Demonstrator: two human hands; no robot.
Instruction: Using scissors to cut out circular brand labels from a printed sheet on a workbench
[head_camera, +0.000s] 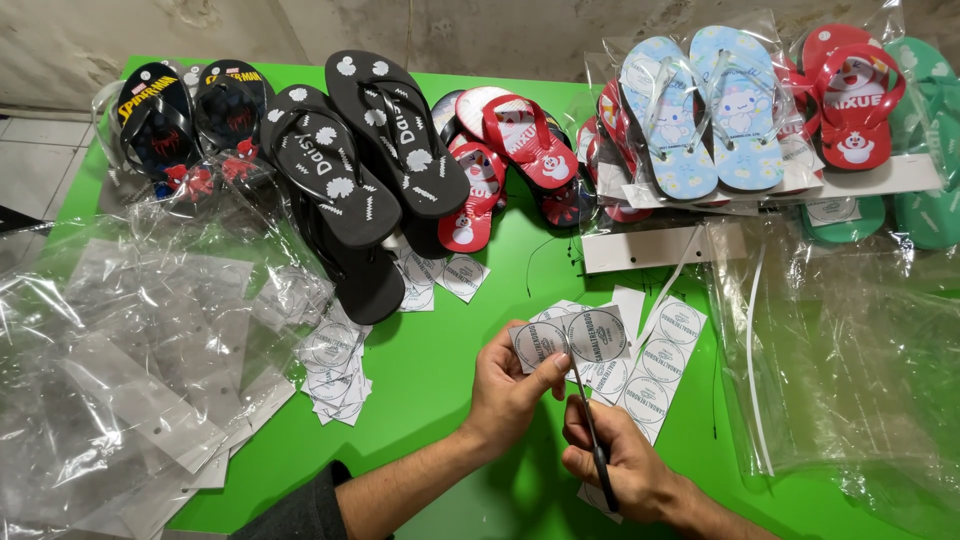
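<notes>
Above the green table (440, 380), the left hand (510, 385) pinches a strip of round paper labels (570, 338). Just below it, the right hand (620, 465) is closed around scissors (588, 415), whose blades meet the strip

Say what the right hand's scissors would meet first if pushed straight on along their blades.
Held in the right hand, the scissors point up at the strip of round labels pinched by the left hand. They would meet that strip first; the tips look already at its edge.
</notes>
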